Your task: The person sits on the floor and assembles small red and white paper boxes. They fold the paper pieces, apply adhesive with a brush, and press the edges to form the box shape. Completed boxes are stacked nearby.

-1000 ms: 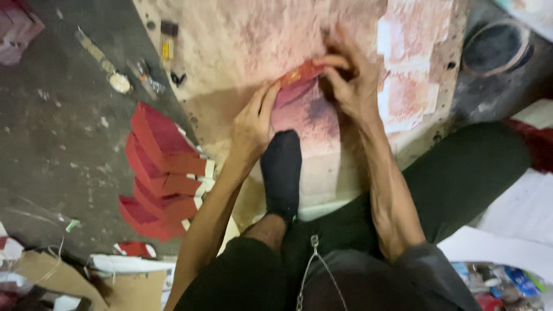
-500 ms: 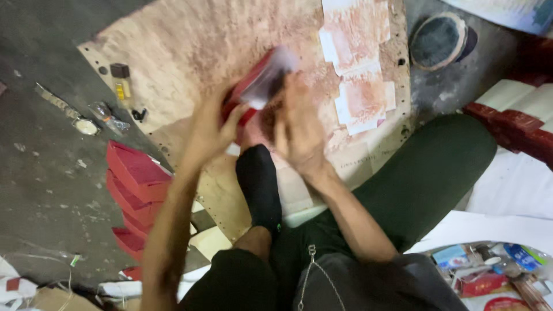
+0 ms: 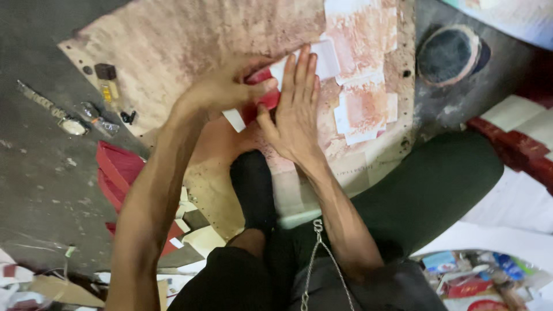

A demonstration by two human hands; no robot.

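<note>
red card (image 3: 262, 98) lies on board (image 3: 173, 52), long axis slanting up toward white sheets (image 3: 363, 34) | left hand (image 3: 222, 89) is curled gripping it | right hand (image 3: 296, 106) is pressed flat, open, alongside it

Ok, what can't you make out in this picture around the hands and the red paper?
Head view:
- Red paper: mostly covered by the left hand and right hand; its shape is unclear.
- Red stack: partly behind the left forearm.
- Wristwatch: dial too small to read.
- Round dark lid: too dim to identify.
</note>
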